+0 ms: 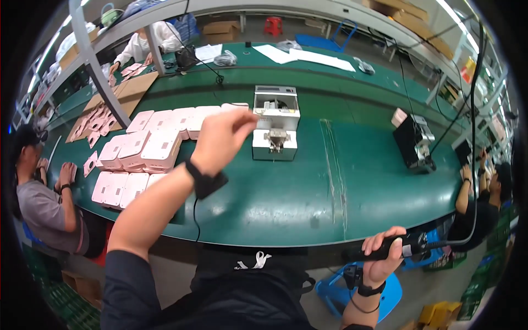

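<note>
My left hand (221,137) is raised over the bench, thumb and fingertips pinched together; anything between them is too small to make out. Its fingertips appear beside a white and grey screw feeder (283,118), though I cannot tell if they touch. My right hand (382,258) is wrapped round a black electric screwdriver (413,245) at the bench's front edge. The tool lies nearly level, its cable leaving on the right. Behind and left of my left forearm, pink square housings (162,147) stand in stacked rows, partly hidden by that arm.
Pink flat parts (99,121) lie on cardboard at the left. A second black machine (412,144) stands on the green bench (264,203) at right. People work at left, far left and right. The screwdriver cable (474,137) hangs from above. A blue stool (390,294) stands below.
</note>
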